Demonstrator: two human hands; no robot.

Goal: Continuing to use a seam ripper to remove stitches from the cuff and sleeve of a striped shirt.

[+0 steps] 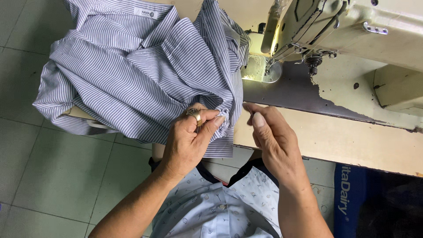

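Head view: left hand (187, 141) pinches striped shirt (136, 70); thread unclear.

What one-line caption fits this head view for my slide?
Left hand pinches a blue-and-white striped cotton shirt beside the right hand, near a cream industrial sewing machine.

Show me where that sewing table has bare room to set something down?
Bare tabletop lies right of the right hand, below the sewing machine. It is crowded at left, where the left hand pinches the heaped striped shirt.

shirt (132, 66) on table (343, 141), left of sewing machine (335, 26)
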